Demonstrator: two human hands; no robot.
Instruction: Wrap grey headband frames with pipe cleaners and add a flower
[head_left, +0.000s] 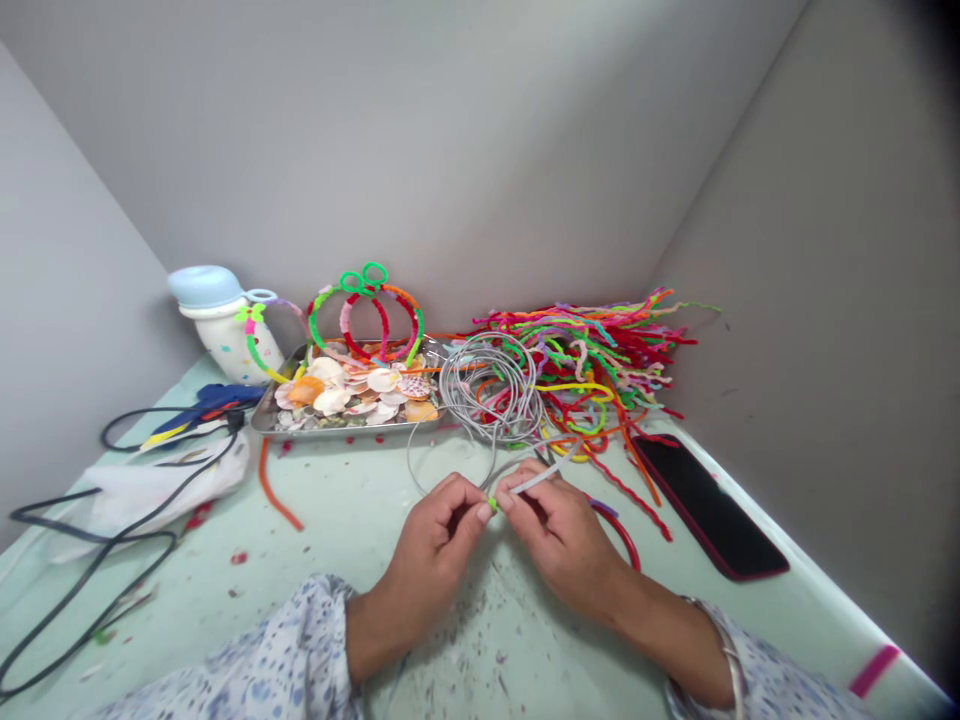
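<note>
My left hand [442, 535] and my right hand [562, 540] meet low in the middle, just above the table, both with fingers closed in a pinch. Between the fingertips shows a small bright green piece [493, 504], perhaps pipe cleaner; the left thumb and forefinger grip it. A thin pale grey strip [546, 475] runs out up and to the right from the right fingertips. Right behind the hands lies a tangled coil of grey wire [491, 385], with loose loops reaching down toward the fingers. What the fingers cover is hidden.
A metal tray [345, 432] of seashells [334, 390] stands behind, with pipe-cleaner hoops [366, 322] on it. Colourful pipe cleaners [592, 345] are heaped at right, beside a phone [712, 505]. At left are a white bottle [232, 340], black cable [112, 540] and plastic bag [172, 490].
</note>
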